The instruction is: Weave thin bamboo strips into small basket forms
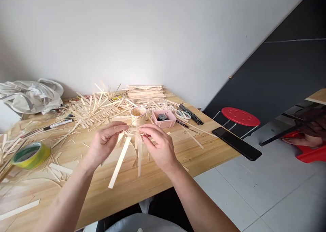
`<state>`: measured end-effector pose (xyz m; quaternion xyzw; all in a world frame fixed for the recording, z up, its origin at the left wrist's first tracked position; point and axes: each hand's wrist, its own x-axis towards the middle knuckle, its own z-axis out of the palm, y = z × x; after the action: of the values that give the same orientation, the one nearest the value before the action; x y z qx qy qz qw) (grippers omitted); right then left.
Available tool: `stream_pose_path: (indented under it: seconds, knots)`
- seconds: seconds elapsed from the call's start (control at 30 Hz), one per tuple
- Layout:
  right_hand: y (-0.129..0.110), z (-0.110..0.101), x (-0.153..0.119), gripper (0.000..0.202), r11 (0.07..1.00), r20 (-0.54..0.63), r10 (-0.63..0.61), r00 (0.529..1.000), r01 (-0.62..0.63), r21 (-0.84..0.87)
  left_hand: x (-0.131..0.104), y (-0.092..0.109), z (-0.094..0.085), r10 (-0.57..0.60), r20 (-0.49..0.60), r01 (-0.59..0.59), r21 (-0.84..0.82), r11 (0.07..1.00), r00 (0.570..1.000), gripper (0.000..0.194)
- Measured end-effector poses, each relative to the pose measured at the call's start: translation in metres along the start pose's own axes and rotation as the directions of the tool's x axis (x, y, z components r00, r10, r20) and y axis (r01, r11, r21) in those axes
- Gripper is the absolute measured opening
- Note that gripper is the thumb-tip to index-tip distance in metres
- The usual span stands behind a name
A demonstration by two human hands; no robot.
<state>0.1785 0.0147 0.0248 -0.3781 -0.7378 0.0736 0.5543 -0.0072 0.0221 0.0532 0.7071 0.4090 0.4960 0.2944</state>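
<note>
A small woven piece of thin bamboo strips [131, 130] is held between my two hands, just above the table. Long flat strips [119, 164] stick out from it downward, toward me. My left hand [105, 140] pinches its left edge with thumb and forefinger. On the right edge, the fingers of my right hand [159, 143] close in the same way. Directly behind the piece is a round light-brown cup [139, 113] with a whitish, stained rim; its lower part is partly hidden. I cannot make out the weave under my fingertips.
Loose strips [89, 109] lie heaped behind my left hand, with a neat stack [146, 93] near the wall. Around are a pink basket [165, 121], green-yellow tape [32, 155], a black utility knife [191, 113] and a phone [236, 143] overhanging the right edge. A red stool [240, 116] stands beyond.
</note>
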Motion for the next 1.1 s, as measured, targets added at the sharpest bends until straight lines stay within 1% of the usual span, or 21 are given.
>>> stream_pose_path:
  seconds: [0.03,0.1,0.23,0.33,0.43,0.5,0.57,0.63,0.73,0.8,0.87,0.97,1.03,1.1]
  knots:
    - [-0.003,-0.001,-0.001,0.027,0.999,-0.029,-0.039,0.999,0.039,-0.027,-0.003,0.004,0.0,0.005,-0.011,-0.005,-0.014,1.0,1.0,0.02]
    - [-0.006,-0.003,-0.003,0.027,0.992,-0.07,-0.106,0.992,0.1,-0.082,-0.008,0.007,-0.001,0.014,0.007,-0.014,-0.019,1.0,1.0,0.023]
    - [-0.009,-0.008,-0.005,0.026,0.972,-0.114,-0.191,0.975,0.172,-0.157,-0.014,0.01,-0.006,0.04,0.059,-0.041,0.015,0.999,0.997,0.03]
    - [-0.008,-0.01,-0.008,0.027,0.97,-0.096,-0.194,0.976,0.176,-0.168,-0.018,0.015,-0.009,0.027,0.067,-0.028,0.015,0.999,0.997,0.04]
    - [-0.008,-0.009,-0.012,0.03,0.977,-0.079,-0.175,0.981,0.163,-0.14,-0.022,0.018,-0.008,-0.031,0.105,0.03,0.004,1.0,0.994,0.063]
    - [-0.007,-0.008,-0.015,0.031,0.978,-0.078,-0.18,0.981,0.169,-0.122,-0.022,0.015,-0.007,-0.073,0.175,0.072,0.01,0.997,0.982,0.079]
    - [-0.007,-0.006,-0.017,0.031,0.975,-0.087,-0.199,0.976,0.188,-0.119,-0.022,0.009,-0.005,-0.091,0.247,0.094,0.0,0.996,0.965,0.089]
    - [-0.007,-0.004,-0.019,0.032,0.969,-0.097,-0.221,0.97,0.208,-0.132,-0.021,0.002,-0.002,-0.079,0.282,0.09,-0.025,0.996,0.956,0.092]
    - [-0.008,-0.002,-0.019,0.032,0.964,-0.097,-0.233,0.968,0.217,-0.156,-0.02,-0.005,0.003,-0.075,0.273,0.086,-0.026,0.996,0.959,0.087]
    - [-0.008,-0.003,-0.017,0.031,0.969,-0.048,-0.211,0.976,0.203,-0.14,-0.019,-0.007,0.005,-0.104,0.252,0.105,0.01,0.994,0.962,0.079]
    - [-0.009,-0.006,-0.014,0.03,0.982,0.038,-0.161,0.986,0.164,-0.091,-0.019,-0.009,0.005,-0.143,0.229,0.137,0.043,0.99,0.963,0.072]
    - [-0.009,-0.012,-0.009,0.031,0.999,0.144,-0.041,0.989,0.043,-0.011,-0.019,-0.013,0.005,-0.188,0.245,0.178,0.062,0.982,0.951,0.067]
    - [-0.008,-0.013,-0.008,0.04,0.997,0.235,0.045,0.971,-0.057,0.044,-0.02,-0.015,0.006,-0.201,0.276,0.191,0.062,0.98,0.94,0.067]
    - [-0.005,-0.009,-0.008,0.046,0.986,0.335,0.106,0.936,-0.142,0.085,-0.021,-0.016,0.009,-0.207,0.276,0.202,0.048,0.978,0.939,0.063]
